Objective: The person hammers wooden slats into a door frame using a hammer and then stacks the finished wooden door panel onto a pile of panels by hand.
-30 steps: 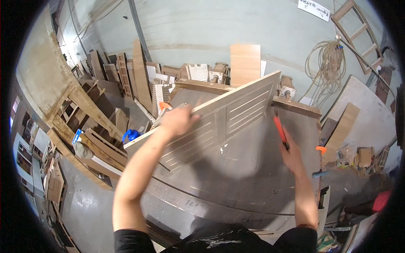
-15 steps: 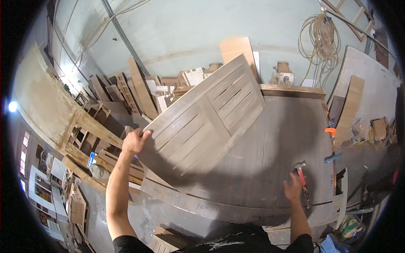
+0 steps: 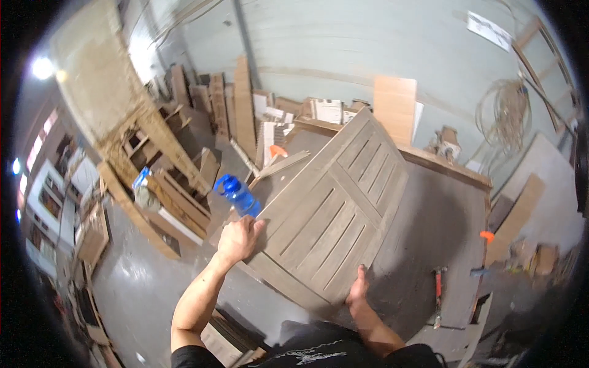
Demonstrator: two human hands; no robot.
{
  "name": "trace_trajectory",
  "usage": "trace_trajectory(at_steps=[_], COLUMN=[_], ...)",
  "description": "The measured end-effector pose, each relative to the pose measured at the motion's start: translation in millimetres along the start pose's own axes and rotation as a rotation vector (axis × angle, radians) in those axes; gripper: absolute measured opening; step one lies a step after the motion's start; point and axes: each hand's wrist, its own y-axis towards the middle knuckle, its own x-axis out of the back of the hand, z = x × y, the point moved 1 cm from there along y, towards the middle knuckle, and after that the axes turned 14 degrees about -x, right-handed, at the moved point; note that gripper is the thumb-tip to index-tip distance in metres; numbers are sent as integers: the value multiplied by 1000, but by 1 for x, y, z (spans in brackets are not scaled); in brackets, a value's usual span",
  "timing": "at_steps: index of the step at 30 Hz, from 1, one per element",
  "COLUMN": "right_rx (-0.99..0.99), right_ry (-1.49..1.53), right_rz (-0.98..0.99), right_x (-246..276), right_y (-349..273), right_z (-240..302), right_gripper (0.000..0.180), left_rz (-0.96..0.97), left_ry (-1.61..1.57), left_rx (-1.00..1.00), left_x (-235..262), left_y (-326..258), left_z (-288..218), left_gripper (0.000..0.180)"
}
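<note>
A grey-brown wooden panel (image 3: 343,211) with two groups of long slots is tilted up over the workbench (image 3: 423,245). My left hand (image 3: 241,239) is closed round its left edge near the lower corner. Against the opposite edge, low on the right, is my right hand (image 3: 359,288), thumb up and fingers partly hidden behind the wood. A blue water bottle (image 3: 239,195) stands just beyond my left hand. To the right, a hammer (image 3: 438,291) with a red-and-black handle lies on the bench.
A wooden rail (image 3: 445,165) runs along the bench's far edge. Boards (image 3: 243,110) and offcuts lean by the wall behind. At the left stands a tall pale wooden piece (image 3: 92,73) over stacked timber. An orange clamp-like piece (image 3: 487,235) sits on the right edge; a coiled hose (image 3: 506,113) hangs beyond.
My right hand has moved left from beside the hammer to the panel's edge. The panel now sits lower and nearer to me. The view has swung left, and the blue bottle has come into sight.
</note>
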Motion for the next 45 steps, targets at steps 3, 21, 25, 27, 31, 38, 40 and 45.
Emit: trace_trajectory(at_steps=[3, 21, 25, 27, 31, 38, 40, 45], right_rx=[65, 697, 568, 574, 210, -130, -258, -282], right_ry=[-151, -926, -1194, -1343, -1633, -2088, -2251, -2384], right_rz=[63, 951, 1203, 1254, 1497, 1834, 1856, 2003], right_x=[-7, -375, -445, -463, -479, -459, -434, -378], right_y=[-24, -239, -237, -244, -247, -197, -199, -212], right_z=[-5, -99, -212, -281, -422, -661, -714, -834], right_gripper=[68, 47, 49, 51, 45, 42, 43, 38], left_rz=[-76, -1156, -1541, -1511, -1549, -1864, -2003, -2169], left_ry=[-75, -890, -758, -487, -302, -367, -349, -322], left_rx=[148, 523, 730, 1075, 1491, 2136, 2255, 2398], left_x=[16, 109, 93, 81, -22, -137, -164, -198], left_y=[-62, -389, -464, -498, -560, -586, -593, -647], left_z=[16, 178, 207, 213, 235, 224, 221, 243], left_gripper=[41, 34, 35, 35, 40, 44, 42, 40])
